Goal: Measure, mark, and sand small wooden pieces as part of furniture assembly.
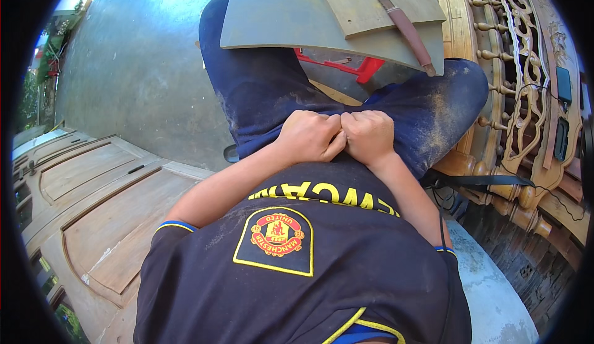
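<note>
At my waist, my left hand and my right hand are both closed, knuckles up, meeting in the middle. They lie against the lower front of my black shirt, by dark trousers dusted with sawdust. What the fingers grip, if anything, is hidden. Beyond my hands, a wide grey-brown board spans between my knees. A smaller wooden board rests on it. Across both lies a long, narrow tool with a reddish-brown handle, its near end at the board's edge.
Under the board shows part of a red plastic object. Carved wooden pieces with turned spindles stand on the right, with a black strap and cables near them. Panelled wooden doors lie at the left, beside the concrete floor.
</note>
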Tool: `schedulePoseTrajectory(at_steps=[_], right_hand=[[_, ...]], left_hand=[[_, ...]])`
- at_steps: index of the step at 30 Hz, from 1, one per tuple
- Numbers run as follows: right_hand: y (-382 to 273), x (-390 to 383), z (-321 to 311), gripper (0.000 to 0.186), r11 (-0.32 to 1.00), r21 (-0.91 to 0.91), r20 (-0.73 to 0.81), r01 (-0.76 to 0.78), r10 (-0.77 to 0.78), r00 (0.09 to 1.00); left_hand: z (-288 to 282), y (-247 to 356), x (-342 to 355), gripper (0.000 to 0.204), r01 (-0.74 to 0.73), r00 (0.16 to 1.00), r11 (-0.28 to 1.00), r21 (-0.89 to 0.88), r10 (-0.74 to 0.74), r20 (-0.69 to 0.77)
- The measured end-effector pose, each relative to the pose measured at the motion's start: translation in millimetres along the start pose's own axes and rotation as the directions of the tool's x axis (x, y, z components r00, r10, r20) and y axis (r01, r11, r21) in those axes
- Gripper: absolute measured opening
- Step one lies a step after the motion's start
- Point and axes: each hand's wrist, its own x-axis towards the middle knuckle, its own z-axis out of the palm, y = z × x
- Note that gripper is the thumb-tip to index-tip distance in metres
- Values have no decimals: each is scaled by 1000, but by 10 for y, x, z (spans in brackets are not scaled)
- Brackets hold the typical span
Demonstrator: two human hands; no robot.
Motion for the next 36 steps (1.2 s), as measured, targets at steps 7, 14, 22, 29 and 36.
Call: schedulePoseTrajectory(at_steps=[7, 14, 22, 29, 36], right_hand=[[33, -25, 19, 15, 999, 26, 17, 25, -26, 1000], [73, -35, 53, 16, 999, 24, -7, 41, -41, 999], [62, 152, -149, 16, 997, -10, -83, 73, -73, 994], [-182, 574, -1136, 24, 1000, -6, -58, 12, -13, 998], [-156, 569, -1194, 33, 996, 19, -107, 87, -85, 991]], left_hand=[[32, 17, -21, 30, 13, 1000, 1000, 3, -13, 13], [63, -9, -6, 30, 15, 1000, 999, 30, -15, 24], [-301, 208, 96, 30, 29, 1000, 995, 97, -30, 5], [-1302, 266, 280, 28, -190, 973, 955, 228, 214, -83], [-1494, 288, 338, 30, -267, 942, 917, 297, 313, -119]])
